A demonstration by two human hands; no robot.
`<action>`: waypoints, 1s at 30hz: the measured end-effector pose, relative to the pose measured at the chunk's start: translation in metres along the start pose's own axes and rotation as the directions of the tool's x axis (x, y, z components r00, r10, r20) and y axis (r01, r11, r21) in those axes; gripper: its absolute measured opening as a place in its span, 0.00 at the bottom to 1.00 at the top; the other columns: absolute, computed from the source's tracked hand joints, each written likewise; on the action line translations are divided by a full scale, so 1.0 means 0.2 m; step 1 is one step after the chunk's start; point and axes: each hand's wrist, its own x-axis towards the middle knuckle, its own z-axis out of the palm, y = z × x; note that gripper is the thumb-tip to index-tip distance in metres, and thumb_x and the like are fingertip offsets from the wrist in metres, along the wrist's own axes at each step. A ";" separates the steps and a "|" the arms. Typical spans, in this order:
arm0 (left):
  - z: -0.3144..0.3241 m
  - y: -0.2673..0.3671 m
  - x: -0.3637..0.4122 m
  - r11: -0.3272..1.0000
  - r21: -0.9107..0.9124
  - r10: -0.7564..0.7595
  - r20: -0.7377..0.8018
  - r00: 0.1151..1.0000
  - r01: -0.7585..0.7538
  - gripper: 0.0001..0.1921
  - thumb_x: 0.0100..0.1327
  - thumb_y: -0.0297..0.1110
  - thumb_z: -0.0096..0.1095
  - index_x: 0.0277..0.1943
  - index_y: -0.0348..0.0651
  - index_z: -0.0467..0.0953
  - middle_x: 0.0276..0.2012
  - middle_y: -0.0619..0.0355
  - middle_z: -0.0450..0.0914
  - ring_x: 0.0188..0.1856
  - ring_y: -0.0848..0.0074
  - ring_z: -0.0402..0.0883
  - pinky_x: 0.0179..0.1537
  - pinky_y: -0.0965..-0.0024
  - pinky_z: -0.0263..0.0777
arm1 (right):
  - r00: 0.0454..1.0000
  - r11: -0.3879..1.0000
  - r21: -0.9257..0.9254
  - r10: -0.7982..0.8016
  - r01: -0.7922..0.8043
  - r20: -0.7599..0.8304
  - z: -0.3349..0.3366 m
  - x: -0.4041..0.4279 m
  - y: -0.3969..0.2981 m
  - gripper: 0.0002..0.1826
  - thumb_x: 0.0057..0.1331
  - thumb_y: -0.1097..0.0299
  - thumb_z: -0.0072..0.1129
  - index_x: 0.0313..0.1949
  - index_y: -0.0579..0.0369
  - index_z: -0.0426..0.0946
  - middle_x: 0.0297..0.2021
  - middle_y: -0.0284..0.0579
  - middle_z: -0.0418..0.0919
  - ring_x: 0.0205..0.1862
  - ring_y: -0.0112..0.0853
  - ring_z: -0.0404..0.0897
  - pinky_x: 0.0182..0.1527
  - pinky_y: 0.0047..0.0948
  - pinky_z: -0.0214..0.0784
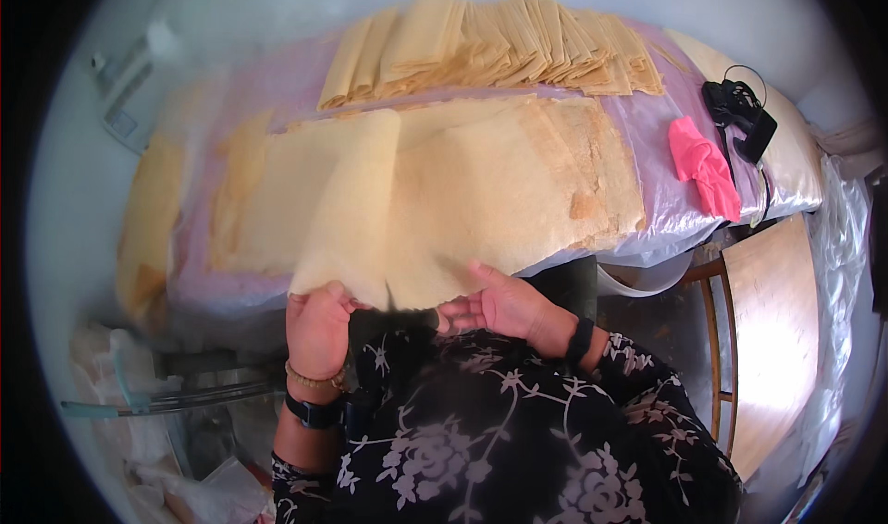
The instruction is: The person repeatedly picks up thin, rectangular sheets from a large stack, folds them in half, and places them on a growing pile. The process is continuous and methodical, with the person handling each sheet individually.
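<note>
A wide, thin, pale-tan sheet (444, 198), possibly a thin flatbread, hangs over the near edge of the table with a raised fold down its middle. My left hand (318, 333) pinches its near edge on the left. On the right, my right hand (510, 309) has its thumb over that same edge and its fingers below it. A short split shows in the rim between my hands. Underneath lie more tan sheets (614, 177), with ragged, browner borders at the right. Behind them runs a long row of folded tan sheets (499, 45), overlapping one another.
Purple-tinted plastic film (635, 132) covers the table. At its right lie a pink cloth (702, 167) and a black device with a cable (742, 115). A wooden board (773, 343) stands low at the right, near a white basin rim (645, 285). Metal tubing (201, 396) is at lower left.
</note>
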 end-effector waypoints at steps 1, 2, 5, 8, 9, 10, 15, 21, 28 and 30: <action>0.01 0.01 -0.03 0.996 0.077 0.046 0.055 0.997 -0.050 0.13 0.72 0.27 0.61 0.57 0.37 0.83 0.51 0.57 0.88 0.51 0.71 0.87 0.53 0.64 0.80 | 0.992 0.997 0.047 -0.063 0.069 -0.113 0.01 0.00 0.00 0.31 0.83 0.43 0.50 0.73 0.51 0.69 0.64 0.51 0.83 0.62 0.43 0.85 0.61 0.45 0.81; 0.02 0.03 -0.06 0.981 0.194 0.027 0.018 0.999 -0.030 0.13 0.73 0.25 0.60 0.57 0.37 0.82 0.51 0.56 0.88 0.52 0.69 0.87 0.54 0.63 0.80 | 0.979 0.981 0.075 -0.171 0.180 -0.108 0.02 -0.02 -0.01 0.30 0.84 0.45 0.49 0.73 0.53 0.69 0.62 0.52 0.83 0.61 0.44 0.85 0.63 0.46 0.79; -0.01 0.06 -0.11 0.900 0.433 0.060 -0.008 0.998 -0.050 0.16 0.76 0.28 0.58 0.63 0.37 0.78 0.57 0.54 0.86 0.59 0.66 0.84 0.61 0.59 0.78 | 0.884 0.914 0.115 -0.335 0.389 -0.327 0.06 -0.07 -0.03 0.26 0.85 0.51 0.47 0.71 0.57 0.70 0.58 0.52 0.85 0.59 0.45 0.84 0.66 0.49 0.76; -0.14 0.03 -0.06 0.959 0.282 -0.009 -0.010 1.000 0.011 0.26 0.81 0.42 0.55 0.73 0.37 0.73 0.66 0.53 0.83 0.71 0.66 0.78 0.70 0.58 0.72 | 0.839 0.901 0.106 -0.342 0.420 -0.423 0.05 -0.13 -0.06 0.24 0.83 0.53 0.51 0.68 0.56 0.72 0.56 0.51 0.85 0.60 0.44 0.83 0.65 0.49 0.76; -0.19 -0.01 -0.03 0.997 -0.007 -0.078 -0.021 0.997 0.078 0.26 0.82 0.45 0.54 0.73 0.38 0.73 0.67 0.54 0.83 0.70 0.66 0.78 0.69 0.58 0.73 | 0.847 0.906 0.109 -0.331 0.408 -0.415 0.03 -0.15 -0.07 0.24 0.83 0.53 0.53 0.67 0.57 0.73 0.56 0.51 0.85 0.59 0.45 0.83 0.65 0.49 0.76; -0.24 -0.04 0.00 0.945 -0.296 -0.160 -0.046 0.986 0.139 0.27 0.82 0.48 0.53 0.73 0.39 0.73 0.67 0.56 0.82 0.70 0.67 0.78 0.68 0.58 0.73 | 0.841 0.916 0.103 -0.305 0.387 -0.446 0.01 -0.17 -0.09 0.23 0.82 0.53 0.54 0.65 0.57 0.74 0.55 0.50 0.86 0.59 0.45 0.83 0.64 0.49 0.76; -0.37 -0.18 0.14 0.866 -0.449 -0.328 -0.177 0.928 0.221 0.17 0.80 0.45 0.60 0.61 0.44 0.79 0.57 0.60 0.87 0.54 0.71 0.86 0.50 0.68 0.81 | 0.738 0.845 0.098 -0.396 0.526 -0.547 -0.16 -0.27 -0.26 0.22 0.79 0.52 0.60 0.60 0.55 0.77 0.53 0.47 0.86 0.57 0.41 0.83 0.62 0.44 0.78; -0.26 -0.06 0.35 0.999 0.028 -0.014 -0.362 0.932 0.025 0.11 0.75 0.35 0.69 0.54 0.43 0.80 0.43 0.59 0.87 0.39 0.77 0.84 0.37 0.71 0.82 | 0.542 0.789 -0.055 -0.469 0.612 -0.698 -0.25 -0.29 -0.54 0.18 0.78 0.59 0.64 0.58 0.56 0.77 0.52 0.44 0.86 0.56 0.38 0.84 0.63 0.42 0.78; -0.34 -0.01 0.33 0.922 0.386 0.128 -0.358 0.925 0.022 0.14 0.72 0.35 0.73 0.52 0.37 0.78 0.34 0.55 0.86 0.32 0.70 0.85 0.37 0.65 0.83 | 0.456 0.662 -0.123 -0.627 0.740 -0.631 -0.30 -0.35 -0.46 0.15 0.78 0.63 0.63 0.60 0.51 0.77 0.53 0.42 0.86 0.57 0.38 0.86 0.62 0.41 0.80; -0.36 -0.06 0.31 0.907 0.328 -0.127 -0.384 0.914 0.264 0.18 0.72 0.38 0.73 0.56 0.37 0.78 0.37 0.55 0.87 0.36 0.69 0.87 0.40 0.64 0.83 | 0.466 0.665 -0.051 -0.574 0.745 -0.674 -0.33 -0.35 -0.44 0.14 0.78 0.64 0.62 0.60 0.51 0.77 0.54 0.42 0.86 0.57 0.37 0.86 0.60 0.40 0.81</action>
